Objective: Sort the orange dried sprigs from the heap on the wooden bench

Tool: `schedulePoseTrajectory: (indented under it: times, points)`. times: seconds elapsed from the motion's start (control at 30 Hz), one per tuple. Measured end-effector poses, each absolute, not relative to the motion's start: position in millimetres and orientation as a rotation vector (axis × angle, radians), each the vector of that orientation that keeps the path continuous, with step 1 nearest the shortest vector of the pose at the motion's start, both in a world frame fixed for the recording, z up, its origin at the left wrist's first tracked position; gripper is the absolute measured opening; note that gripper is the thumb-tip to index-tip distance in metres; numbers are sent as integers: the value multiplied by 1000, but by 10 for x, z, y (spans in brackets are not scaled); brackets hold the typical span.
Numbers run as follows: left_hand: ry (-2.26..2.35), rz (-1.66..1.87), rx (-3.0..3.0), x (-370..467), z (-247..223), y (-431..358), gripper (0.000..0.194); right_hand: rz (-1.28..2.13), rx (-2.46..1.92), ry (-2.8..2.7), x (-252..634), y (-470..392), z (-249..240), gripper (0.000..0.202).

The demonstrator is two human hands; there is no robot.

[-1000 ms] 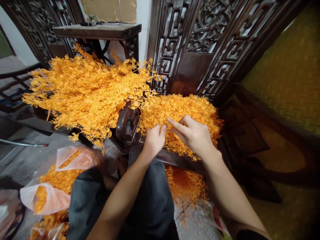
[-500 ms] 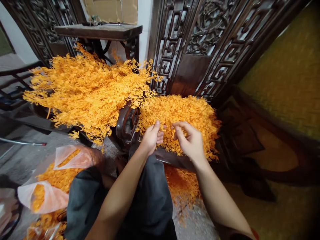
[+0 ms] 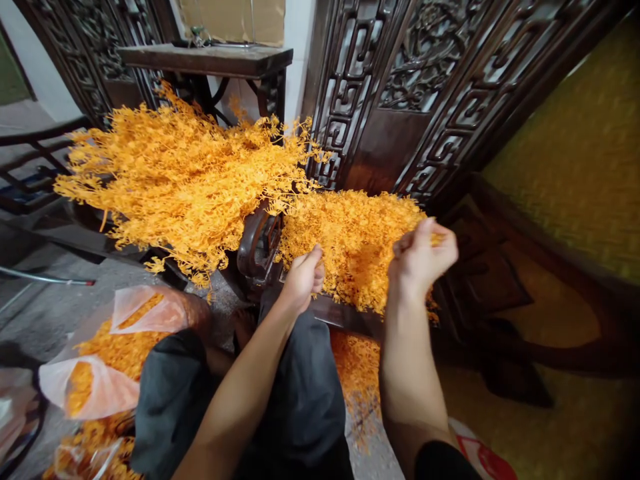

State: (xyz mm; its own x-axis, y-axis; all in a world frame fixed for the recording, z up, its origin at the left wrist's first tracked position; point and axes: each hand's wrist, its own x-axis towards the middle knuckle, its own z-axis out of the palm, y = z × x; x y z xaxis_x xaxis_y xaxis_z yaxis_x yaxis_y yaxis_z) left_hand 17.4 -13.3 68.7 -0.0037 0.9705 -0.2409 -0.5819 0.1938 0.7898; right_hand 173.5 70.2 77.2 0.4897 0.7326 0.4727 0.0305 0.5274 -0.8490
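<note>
Orange flower-like pieces form a dense pile (image 3: 345,233) on a dark wooden seat between and behind my hands. My left hand (image 3: 303,279) is closed at the pile's front left edge, thumb pressed to the fingers; what it pinches is too small to make out. Over the pile's right side my right hand (image 3: 425,253) is raised and closed, with a bit of orange showing by its fingers; the piece itself is mostly hidden. A larger heap of long orange sprays (image 3: 185,180) lies to the left, beyond the carved armrest (image 3: 255,243).
An open plastic bag (image 3: 100,393) of orange pieces stands on the floor at the lower left. More orange pieces (image 3: 357,373) lie below the seat. A small wooden table (image 3: 205,61) and carved panels (image 3: 375,143) rise behind. A metal rod (image 3: 47,277) is at far left.
My right hand has moved right and slightly up, away from my left hand, and its fingers have closed. My left hand has stayed nearly in place, its fingers curled tighter.
</note>
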Motion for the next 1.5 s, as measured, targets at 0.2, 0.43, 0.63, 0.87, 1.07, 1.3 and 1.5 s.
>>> schedulePoseTrajectory:
  times: [0.2, 0.43, 0.63, 0.87, 1.07, 1.3, 1.5]
  points:
    - [1367, 1242, 1042, 141, 627, -84, 17, 753, -902, -1292, 1885, 528, 1037, 26]
    - [1748, 952, 1987, 220, 631, -178, 49, 474, -978, -1879, 2086, 399, 1324, 22]
    - [1666, 910, 2271, 214, 661, -250, 58, 718, -848, -2492, 2075, 546, 1446, 27]
    - [1510, 1094, 1947, 208, 701, -321, 71, 744, -925, -1223, 2134, 837, 1127, 34]
    - [1540, 988, 1914, 170, 678, -329, 81, 697, -1021, -2006, 2173, 592, 1300, 27]
    - [1490, 731, 2173, 222, 657, -325, 84, 593, -764, -2681, 2097, 459, 1585, 36]
    - [1449, 839, 2094, 161, 665, -363, 81, 824, -874, -2116, 2046, 660, 1265, 34]
